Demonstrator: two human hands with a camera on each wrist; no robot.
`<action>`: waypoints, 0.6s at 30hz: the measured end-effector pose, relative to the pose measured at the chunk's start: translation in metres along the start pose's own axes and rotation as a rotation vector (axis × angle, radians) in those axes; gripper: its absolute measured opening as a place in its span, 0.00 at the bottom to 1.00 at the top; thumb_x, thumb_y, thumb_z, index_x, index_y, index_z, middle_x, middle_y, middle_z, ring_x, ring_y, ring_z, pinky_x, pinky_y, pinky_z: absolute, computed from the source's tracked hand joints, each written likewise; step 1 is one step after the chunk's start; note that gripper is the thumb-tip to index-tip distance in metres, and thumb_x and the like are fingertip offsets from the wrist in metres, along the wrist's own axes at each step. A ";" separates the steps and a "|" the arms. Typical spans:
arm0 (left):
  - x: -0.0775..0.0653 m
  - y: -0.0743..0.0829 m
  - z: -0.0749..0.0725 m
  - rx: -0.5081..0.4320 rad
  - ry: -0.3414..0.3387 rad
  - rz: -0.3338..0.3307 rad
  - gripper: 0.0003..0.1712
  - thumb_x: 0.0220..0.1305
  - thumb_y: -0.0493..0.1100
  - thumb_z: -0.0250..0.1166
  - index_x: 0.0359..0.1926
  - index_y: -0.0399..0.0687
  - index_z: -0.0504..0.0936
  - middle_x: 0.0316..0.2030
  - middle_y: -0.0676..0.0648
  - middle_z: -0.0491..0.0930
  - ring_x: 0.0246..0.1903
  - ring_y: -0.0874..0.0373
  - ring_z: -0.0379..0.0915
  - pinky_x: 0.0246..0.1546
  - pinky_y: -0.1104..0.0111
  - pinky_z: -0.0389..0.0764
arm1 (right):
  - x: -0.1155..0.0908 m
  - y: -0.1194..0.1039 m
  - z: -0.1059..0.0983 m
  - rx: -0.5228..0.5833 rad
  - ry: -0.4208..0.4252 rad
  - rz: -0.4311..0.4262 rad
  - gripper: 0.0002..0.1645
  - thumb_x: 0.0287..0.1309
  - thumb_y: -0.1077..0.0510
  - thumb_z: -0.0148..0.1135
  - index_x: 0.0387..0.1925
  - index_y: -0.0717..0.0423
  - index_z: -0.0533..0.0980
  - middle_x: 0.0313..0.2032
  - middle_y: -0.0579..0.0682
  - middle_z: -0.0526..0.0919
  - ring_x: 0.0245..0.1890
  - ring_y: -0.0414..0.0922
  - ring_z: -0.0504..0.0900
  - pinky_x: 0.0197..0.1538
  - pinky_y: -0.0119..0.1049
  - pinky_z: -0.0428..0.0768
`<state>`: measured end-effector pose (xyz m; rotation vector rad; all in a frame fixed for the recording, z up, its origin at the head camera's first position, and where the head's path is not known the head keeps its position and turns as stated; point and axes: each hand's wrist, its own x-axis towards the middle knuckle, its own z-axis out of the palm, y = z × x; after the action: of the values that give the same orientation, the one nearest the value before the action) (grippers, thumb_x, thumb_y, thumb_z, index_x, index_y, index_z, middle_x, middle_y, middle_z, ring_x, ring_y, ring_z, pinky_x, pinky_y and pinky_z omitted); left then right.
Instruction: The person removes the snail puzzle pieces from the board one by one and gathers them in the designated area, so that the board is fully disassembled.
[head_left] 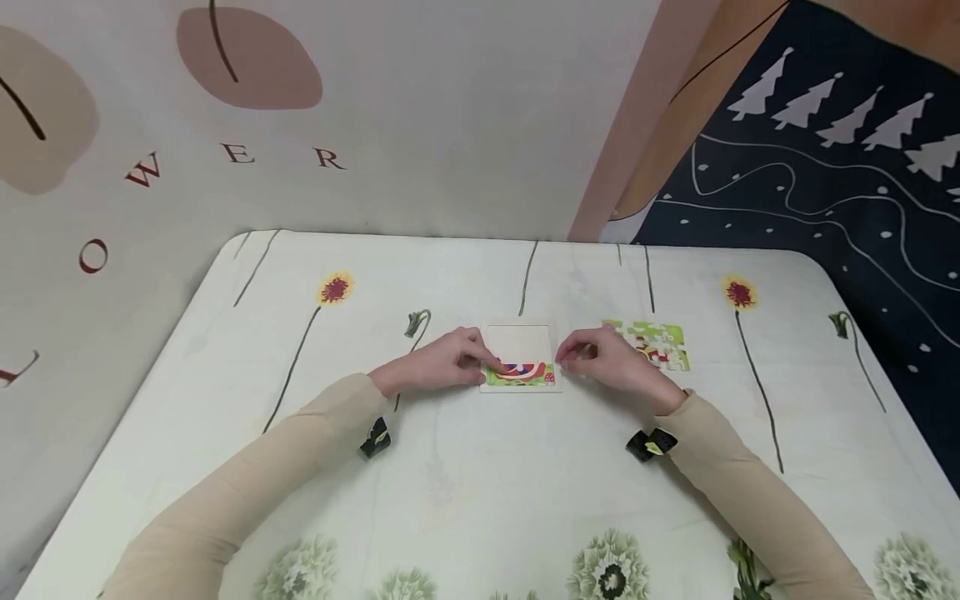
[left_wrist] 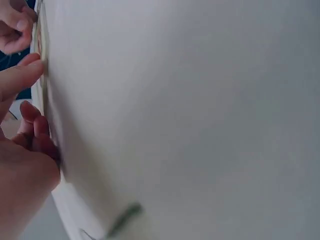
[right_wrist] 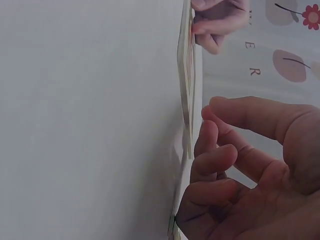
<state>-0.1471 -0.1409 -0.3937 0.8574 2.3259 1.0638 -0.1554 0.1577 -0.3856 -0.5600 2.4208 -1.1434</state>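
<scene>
A thin jigsaw tray [head_left: 521, 343] lies flat on the table between my hands. Its lower part holds colourful puzzle pieces [head_left: 525, 377], red, white and green; its upper part shows bare board. My left hand [head_left: 448, 360] is at the tray's left side, its extended index finger touching the pieces. The left wrist view shows that hand's other fingers bent. My right hand [head_left: 611, 362] hovers beside the tray's right edge. Its thumb and index fingertips come together in the right wrist view, with nothing visible between them; the other fingers are loosely curled.
More jigsaw pieces [head_left: 660, 340], mostly green, lie right of the tray, partly hidden behind my right hand. A white cloth with printed flowers covers the table [head_left: 450, 483]. A printed wall hanging [head_left: 450, 125] rises behind the far table edge.
</scene>
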 end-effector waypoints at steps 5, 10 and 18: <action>0.007 0.012 0.010 0.114 -0.008 0.062 0.16 0.65 0.32 0.69 0.53 0.44 0.90 0.46 0.48 0.74 0.49 0.52 0.63 0.51 0.62 0.65 | 0.002 -0.003 0.007 0.013 -0.034 -0.016 0.11 0.63 0.67 0.64 0.46 0.63 0.83 0.37 0.53 0.82 0.34 0.45 0.74 0.40 0.38 0.72; 0.015 0.016 0.013 0.153 -0.025 0.088 0.16 0.65 0.33 0.69 0.53 0.46 0.89 0.51 0.47 0.74 0.53 0.51 0.63 0.56 0.58 0.62 | 0.005 -0.005 0.010 -0.008 -0.046 -0.016 0.13 0.62 0.68 0.64 0.48 0.62 0.83 0.35 0.51 0.78 0.33 0.46 0.73 0.38 0.37 0.71; 0.018 0.007 0.011 0.029 -0.048 0.093 0.16 0.64 0.33 0.70 0.53 0.43 0.89 0.51 0.46 0.74 0.56 0.50 0.63 0.56 0.60 0.64 | 0.005 -0.009 0.014 -0.007 -0.058 -0.005 0.16 0.62 0.70 0.65 0.52 0.63 0.81 0.35 0.52 0.77 0.33 0.46 0.73 0.39 0.38 0.71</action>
<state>-0.1508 -0.1196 -0.3974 1.0002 2.2869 1.0376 -0.1505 0.1415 -0.3877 -0.5936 2.3766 -1.1058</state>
